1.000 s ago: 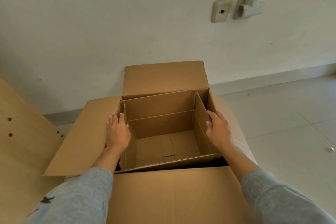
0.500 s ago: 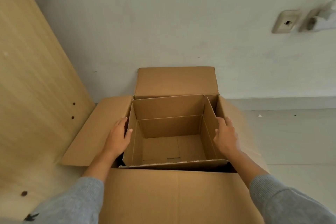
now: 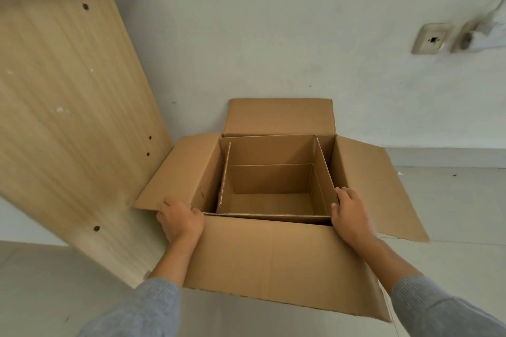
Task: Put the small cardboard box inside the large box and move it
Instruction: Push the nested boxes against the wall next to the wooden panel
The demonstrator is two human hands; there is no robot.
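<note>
With the small cardboard box [image 3: 269, 180] already sitting down inside the large box [image 3: 273, 260], open side up and offset toward the left wall, the nesting step is looking done and the move is what is left. Left hand [image 3: 180, 220] is curling over the near-left corner of the large box, where the left flap [image 3: 178, 172] meets the near flap [image 3: 282, 262]; fingers closed on cardboard. Right hand [image 3: 350, 216] is pressing flat at the near-right corner, thumb against the small box's right wall, fingers half open, not clearly gripping. Both hands are flanking the near edge, roughly equally close. Long axis is running left to right, square to the person. Wood panel [image 3: 68, 104] is leaning just beside the left flap; the wall [image 3: 273, 35] is close behind, so lifting or sliding will likely need to go toward the person or right.
</note>
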